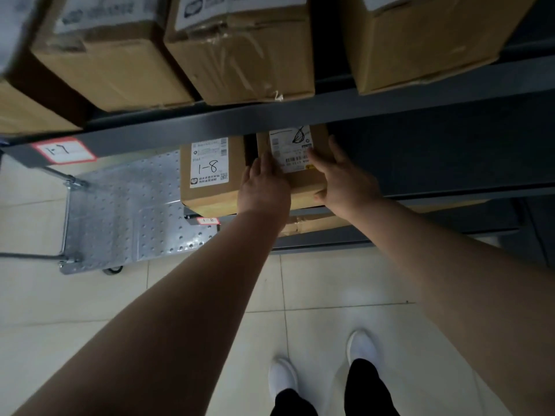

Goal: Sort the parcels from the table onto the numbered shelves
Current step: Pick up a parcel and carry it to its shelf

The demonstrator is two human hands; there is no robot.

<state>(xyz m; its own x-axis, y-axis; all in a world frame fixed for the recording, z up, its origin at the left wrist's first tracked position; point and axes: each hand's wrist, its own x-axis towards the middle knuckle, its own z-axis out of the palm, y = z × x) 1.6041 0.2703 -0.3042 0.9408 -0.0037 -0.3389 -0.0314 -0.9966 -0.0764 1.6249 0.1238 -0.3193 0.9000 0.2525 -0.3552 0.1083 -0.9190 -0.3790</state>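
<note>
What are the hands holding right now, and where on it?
A cardboard parcel on the shelf: the right hand grips its near right corner; the left hand lies flat on its left side.

The far end of the parcel (303, 178) runs out of sight behind the dark shelf beam (390, 106). The left hand (264, 190) and right hand (345, 181) cover much of its near half. Its label print is too small to read, and the pen scribble on it cannot be made out. The upper boxes (246, 55) are cut by the top edge, their labels blurred. The lower box (309, 225) shows only between the forearms.
</note>
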